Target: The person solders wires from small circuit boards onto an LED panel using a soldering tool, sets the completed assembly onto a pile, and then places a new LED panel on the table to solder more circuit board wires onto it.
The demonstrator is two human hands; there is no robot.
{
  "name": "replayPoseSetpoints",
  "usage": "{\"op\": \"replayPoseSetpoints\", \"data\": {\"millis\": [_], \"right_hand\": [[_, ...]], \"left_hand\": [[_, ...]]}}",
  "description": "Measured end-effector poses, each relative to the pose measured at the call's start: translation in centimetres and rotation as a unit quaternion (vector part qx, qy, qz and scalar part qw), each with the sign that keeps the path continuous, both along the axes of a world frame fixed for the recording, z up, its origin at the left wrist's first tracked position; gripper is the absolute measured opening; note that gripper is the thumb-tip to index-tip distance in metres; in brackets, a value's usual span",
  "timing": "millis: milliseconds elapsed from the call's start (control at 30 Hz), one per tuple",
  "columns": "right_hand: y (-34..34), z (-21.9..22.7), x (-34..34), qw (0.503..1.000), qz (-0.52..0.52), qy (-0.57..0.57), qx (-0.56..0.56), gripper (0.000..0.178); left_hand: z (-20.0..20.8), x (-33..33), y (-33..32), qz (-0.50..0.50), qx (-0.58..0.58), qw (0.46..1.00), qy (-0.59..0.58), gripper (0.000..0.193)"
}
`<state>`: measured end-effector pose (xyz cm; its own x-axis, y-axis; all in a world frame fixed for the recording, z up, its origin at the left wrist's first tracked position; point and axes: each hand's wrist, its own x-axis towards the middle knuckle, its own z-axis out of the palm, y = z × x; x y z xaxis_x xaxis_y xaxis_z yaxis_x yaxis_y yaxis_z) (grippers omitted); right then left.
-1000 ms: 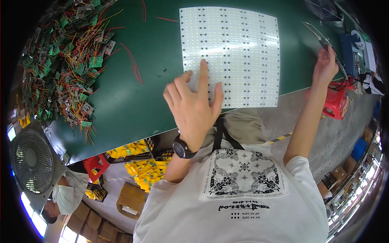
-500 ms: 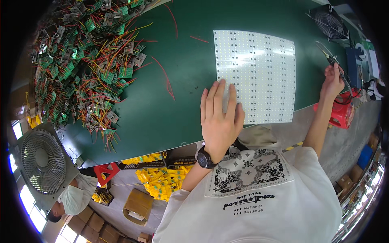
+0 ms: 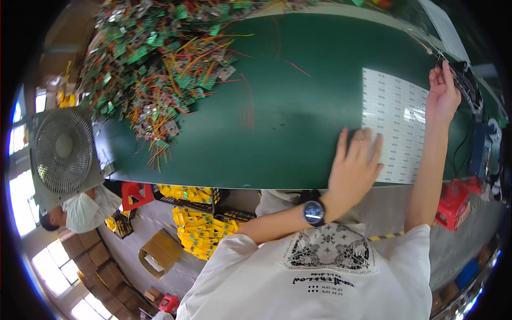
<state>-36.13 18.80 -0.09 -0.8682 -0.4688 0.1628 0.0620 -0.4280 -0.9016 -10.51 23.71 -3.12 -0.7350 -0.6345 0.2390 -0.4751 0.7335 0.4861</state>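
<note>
A white LED circuit panel [image 3: 399, 114] with rows of small dark marks lies on the green table [image 3: 304, 101] near its front edge. My left hand [image 3: 356, 165], blurred by motion, lies at the panel's left edge with its fingers apart and nothing gripped in it. To the right, my right hand [image 3: 444, 96] is raised beyond the panel, and its forearm covers the panel's right edge. Its fingertips close on a thin soldering iron [image 3: 430, 52], whose metal end points to the far left; the exact grip is hard to make out.
A heap of green circuit boards [image 3: 154, 69] with red and yellow wires covers the table's far left. Loose red wires [image 3: 297, 68] lie mid-table. A grey fan [image 3: 64, 146] stands at left, yellow parts [image 3: 200, 232] below the edge, a red stool [image 3: 453, 205] at right.
My view has shifted, so the heap sits further right. The panel has moved right and nearer to me with my left hand. My right hand remains at the soldering iron.
</note>
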Motion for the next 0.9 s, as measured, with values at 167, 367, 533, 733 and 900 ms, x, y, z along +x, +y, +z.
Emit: {"op": "replayPoseSetpoints", "data": {"millis": [167, 367, 533, 733, 900], "right_hand": [[-1.9, -3.4, -1.7, 0.997, 0.052, 0.027, 0.044, 0.017], [-1.1, -5.8, -2.9, 0.998, 0.053, 0.01, 0.044, 0.016], [-1.1, -5.4, -3.0, 0.998, 0.047, 0.009, 0.05, 0.019], [-1.8, -5.4, -2.5, 0.997, 0.062, 0.0, 0.039, 0.017], [-1.1, -5.5, -2.8, 0.998, 0.051, -0.004, 0.036, 0.015]], "left_hand": [[0.3, -2.5, 0.5, 0.034, 0.015, 0.999, 0.018, 0.057], [2.8, 3.6, -3.3, 0.048, 0.024, 0.997, 0.055, 0.058], [5.9, 11.7, -13.7, 0.212, -0.158, 0.964, -0.038, 0.06], [3.2, 14.6, -24.6, 0.174, -0.265, 0.945, -0.083, 0.062], [3.6, 12.9, -22.0, 0.22, -0.344, 0.911, -0.059, 0.049]]}}
